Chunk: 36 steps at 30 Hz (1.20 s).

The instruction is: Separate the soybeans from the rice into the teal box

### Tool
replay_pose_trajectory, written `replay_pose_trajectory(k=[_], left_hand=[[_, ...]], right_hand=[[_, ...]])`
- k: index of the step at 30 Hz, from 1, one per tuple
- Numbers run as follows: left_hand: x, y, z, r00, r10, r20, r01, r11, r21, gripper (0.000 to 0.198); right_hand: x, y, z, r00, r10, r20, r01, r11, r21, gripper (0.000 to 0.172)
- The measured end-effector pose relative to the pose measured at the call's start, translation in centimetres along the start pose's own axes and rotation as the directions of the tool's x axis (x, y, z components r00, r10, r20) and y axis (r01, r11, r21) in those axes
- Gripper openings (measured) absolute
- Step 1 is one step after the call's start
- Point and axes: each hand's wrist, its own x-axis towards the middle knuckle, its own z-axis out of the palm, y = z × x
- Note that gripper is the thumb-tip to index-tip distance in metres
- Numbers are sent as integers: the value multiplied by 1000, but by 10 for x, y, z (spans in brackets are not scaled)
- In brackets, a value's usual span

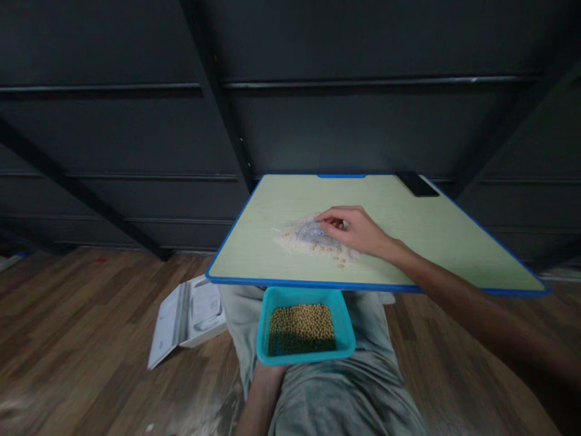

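My right hand (pixel 349 229) is over the table, its thumb and fingers pinched on a clear, curved plastic piece resembling a protractor (pixel 311 232). This piece lies low over a spread of white grains (pixel 290 236) that look like rice. Several yellowish beans (pixel 341 260) lie among the grains and at their near edge. On my lap, just below the table's front edge, is a turquoise plastic basket (pixel 347 333) with many round beans (pixel 304 324) inside. My left hand (pixel 272 369) holds the basket from below at its near left side; its fingers are hidden underneath.
The pale green tabletop (pixel 436 242) has a blue rim. A black phone (pixel 417 184) lies at its far right corner. On the wooden floor (pixel 91 315) to the left sits an opened white box (pixel 193 315). A dark panelled wall (pixel 318 127) stands behind the table.
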Motion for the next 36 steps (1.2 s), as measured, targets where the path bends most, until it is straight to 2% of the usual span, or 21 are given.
replay_pose_trajectory(k=[4, 9, 15, 23, 29, 36], left_hand=[[-8, 4, 9, 999, 4, -41, -5, 1000, -8, 64], [-23, 9, 19, 999, 5, -51, -4, 1000, 19, 65], [-23, 8, 18, 998, 17, -60, -12, 996, 88, 47], [-12, 4, 7, 998, 25, -61, -18, 994, 112, 35], [1, -2, 2, 999, -28, -41, 29, 1000, 13, 50], [-7, 1, 9, 994, -88, 58, 90, 996, -28, 62]], right_hand=[[0, 0, -1, 999, -35, 5, 35, 998, -47, 21], [0, -2, 1, 998, -53, 43, 55, 997, -54, 23], [-1, -2, 3, 997, -41, 62, 41, 999, 1, 21], [-2, -4, 4, 995, -27, 98, 23, 999, 42, 20], [-3, -7, 3, 991, -41, 128, 36, 999, 41, 21], [-4, -9, 5, 985, -22, 171, 10, 997, 72, 21]])
